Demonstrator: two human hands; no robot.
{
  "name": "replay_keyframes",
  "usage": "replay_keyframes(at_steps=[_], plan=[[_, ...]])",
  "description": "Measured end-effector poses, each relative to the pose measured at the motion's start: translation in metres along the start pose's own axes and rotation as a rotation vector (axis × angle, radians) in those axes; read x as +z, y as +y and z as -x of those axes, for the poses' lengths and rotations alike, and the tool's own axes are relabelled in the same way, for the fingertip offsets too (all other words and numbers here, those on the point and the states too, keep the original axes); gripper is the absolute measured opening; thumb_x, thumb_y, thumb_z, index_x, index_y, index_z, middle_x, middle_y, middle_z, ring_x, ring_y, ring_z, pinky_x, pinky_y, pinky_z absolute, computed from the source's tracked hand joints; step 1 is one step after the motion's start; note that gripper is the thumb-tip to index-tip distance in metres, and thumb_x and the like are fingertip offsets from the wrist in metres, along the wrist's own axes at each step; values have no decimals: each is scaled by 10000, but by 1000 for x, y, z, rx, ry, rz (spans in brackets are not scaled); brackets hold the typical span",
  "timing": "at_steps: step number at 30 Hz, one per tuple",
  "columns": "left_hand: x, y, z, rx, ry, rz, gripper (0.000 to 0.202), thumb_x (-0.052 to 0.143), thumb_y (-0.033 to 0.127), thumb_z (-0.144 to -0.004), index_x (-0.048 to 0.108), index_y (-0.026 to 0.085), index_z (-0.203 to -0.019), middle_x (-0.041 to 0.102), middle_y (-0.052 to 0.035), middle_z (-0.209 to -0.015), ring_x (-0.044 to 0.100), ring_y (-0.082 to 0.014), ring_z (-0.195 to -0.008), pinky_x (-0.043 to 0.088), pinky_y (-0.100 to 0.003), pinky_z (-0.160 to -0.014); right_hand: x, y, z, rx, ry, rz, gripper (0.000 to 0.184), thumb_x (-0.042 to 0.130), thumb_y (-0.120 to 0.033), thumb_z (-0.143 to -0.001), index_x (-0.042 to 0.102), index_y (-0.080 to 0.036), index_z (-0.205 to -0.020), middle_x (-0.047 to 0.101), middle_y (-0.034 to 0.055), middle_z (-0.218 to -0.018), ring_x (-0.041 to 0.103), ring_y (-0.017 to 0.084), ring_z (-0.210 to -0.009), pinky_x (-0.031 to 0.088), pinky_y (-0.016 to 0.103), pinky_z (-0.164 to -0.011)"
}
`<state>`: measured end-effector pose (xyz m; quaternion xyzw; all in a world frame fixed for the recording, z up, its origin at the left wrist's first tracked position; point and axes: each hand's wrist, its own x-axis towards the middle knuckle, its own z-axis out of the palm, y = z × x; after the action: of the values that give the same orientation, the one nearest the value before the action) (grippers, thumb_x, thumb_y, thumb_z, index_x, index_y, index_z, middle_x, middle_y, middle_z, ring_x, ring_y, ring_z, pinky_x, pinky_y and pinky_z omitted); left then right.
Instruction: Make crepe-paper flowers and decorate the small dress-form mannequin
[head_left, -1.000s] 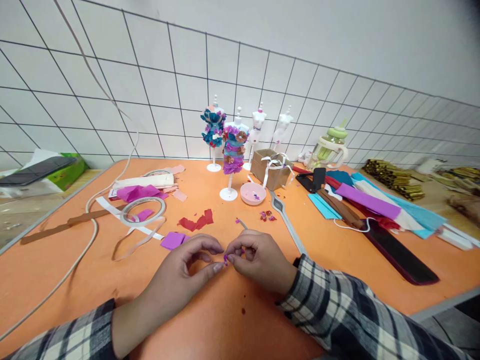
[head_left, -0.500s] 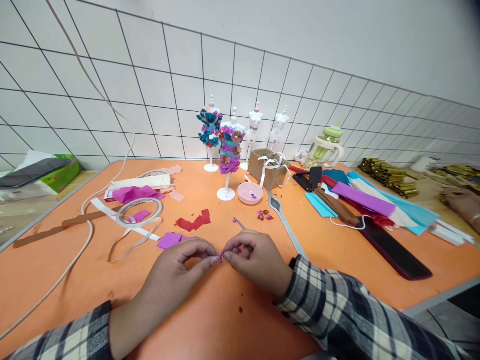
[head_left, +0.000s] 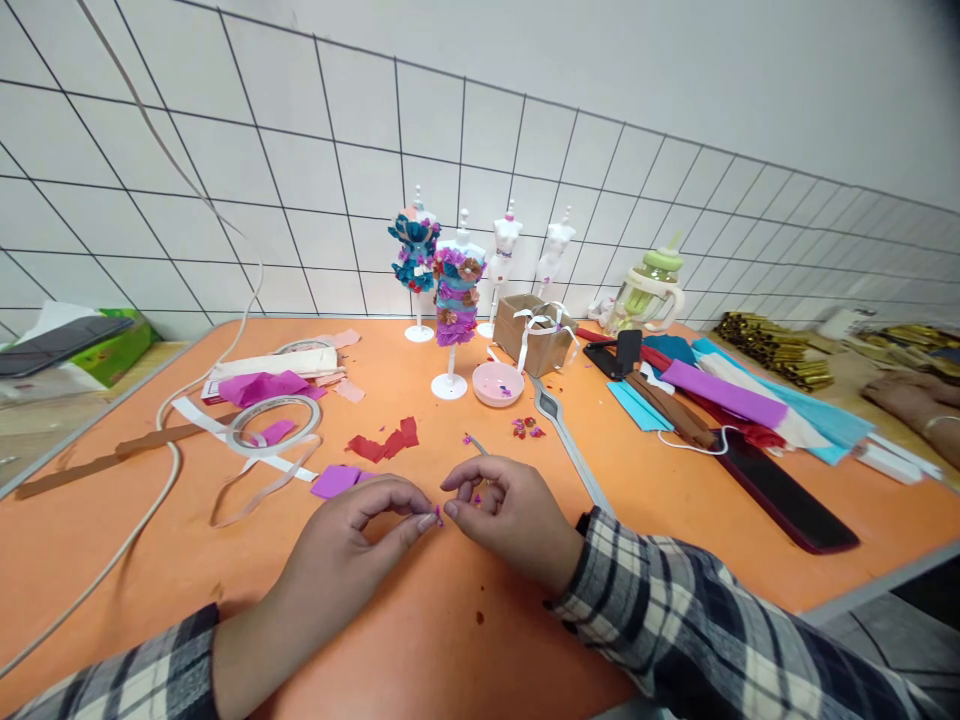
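Observation:
My left hand (head_left: 352, 545) and my right hand (head_left: 506, 515) rest on the orange table (head_left: 420, 640), fingertips almost meeting. A tiny purple paper bit (head_left: 438, 516) sits at the tip of my left thumb and forefinger, which pinch it. The right fingers are curled close beside it, with small purple scraps under them. A purple paper square (head_left: 339, 481) lies just left of my left hand. Red paper scraps (head_left: 386, 441) lie a little farther back.
Small mannequin stands, two dressed in paper flowers (head_left: 454, 295), stand at the back with a pink dish (head_left: 498, 383), a brown box (head_left: 536, 335) and a green bottle (head_left: 651, 290). A tape roll (head_left: 274, 425) lies left. Crepe paper sheets (head_left: 742, 400) and a dark strip (head_left: 780, 490) lie right. Another person's hand (head_left: 911, 400) shows far right.
My right fingertips have drawn slightly away from the left, leaving the purple bit at my left fingertips. The view has shifted a little to the right.

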<state>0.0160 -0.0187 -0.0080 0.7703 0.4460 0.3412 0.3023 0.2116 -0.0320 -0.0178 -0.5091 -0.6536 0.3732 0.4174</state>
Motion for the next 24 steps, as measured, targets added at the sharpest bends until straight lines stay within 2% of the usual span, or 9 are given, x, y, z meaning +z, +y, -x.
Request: replay_keyframes(at_steps=[4, 11, 14, 19, 24], plan=[[0, -1, 1, 22, 10, -8, 157, 629, 348, -804, 724, 237, -748, 759, -8, -757, 703, -193, -723, 542, -286, -691, 1, -1, 0, -24, -29, -4, 131, 691, -286, -745, 737, -163, -740, 553, -47, -578, 358, 57, -474, 356, 206, -527], [1, -3, 1, 19, -13, -4, 152, 632, 342, -810, 710, 231, -743, 750, -13, -756, 692, -192, -724, 543, -289, -693, 1, 0, 1, -49, -46, 40, 61, 654, -203, -712, 702, -166, -709, 429, -83, -483, 340, 59, -447, 352, 198, -518], [2, -2, 2, 2, -27, 41, 141, 625, 329, -815, 701, 224, -759, 744, -19, -757, 694, -190, -732, 555, -289, -710, 1, 0, 1, -46, -32, 39, 78, 639, -216, -736, 697, -170, -711, 434, -77, -497, 336, 63, -458, 351, 200, -521], [3, 2, 3, -61, -57, 198, 172, 643, 314, -803, 684, 204, -930, 758, -51, -851, 717, -195, -763, 585, -283, -714, 0, -1, 0, -76, -45, 51, 48, 638, -198, -729, 681, -179, -717, 487, -65, -533, 382, 71, -481, 363, 200, -534], [1, 6, 1, -6, -76, 79, 160, 611, 320, -815, 704, 216, -735, 743, -27, -732, 691, -191, -702, 561, -282, -689, 1, -2, 1, -140, -58, 100, 26, 654, -188, -712, 679, -192, -715, 496, -67, -513, 405, 81, -477, 381, 206, -548]])
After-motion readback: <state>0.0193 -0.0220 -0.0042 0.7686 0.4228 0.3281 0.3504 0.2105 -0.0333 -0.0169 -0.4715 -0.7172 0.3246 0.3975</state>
